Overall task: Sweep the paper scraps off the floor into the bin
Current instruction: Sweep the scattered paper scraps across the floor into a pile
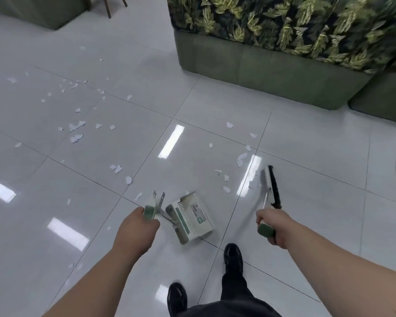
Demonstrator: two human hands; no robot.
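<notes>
Paper scraps [76,127] lie scattered over the glossy tiled floor [55,202]. A wide spread sits far ahead and to the left of the left fingers [155,223], and a smaller trail lies just ahead of the right fingers [261,218].

The left hand [138,227] reaches forward on a nearly straight arm, its fingers curled round the green grip of the dustpan handle [149,212]. The dustpan [192,216] (white, with a green stripe) sits low just to the right of those fingers, between the two hands.

The right hand [272,227] comes in from the right on an outstretched arm, knuckles up, fingers wrapped round the green broom grip [266,231]. The broom head [272,186], dark-bristled, lies ahead of these fingers, beside the nearest scraps.

Two black shoes [233,255] stand behind both hands. A green upholstered seat [261,72] stands well beyond the right fingers.
</notes>
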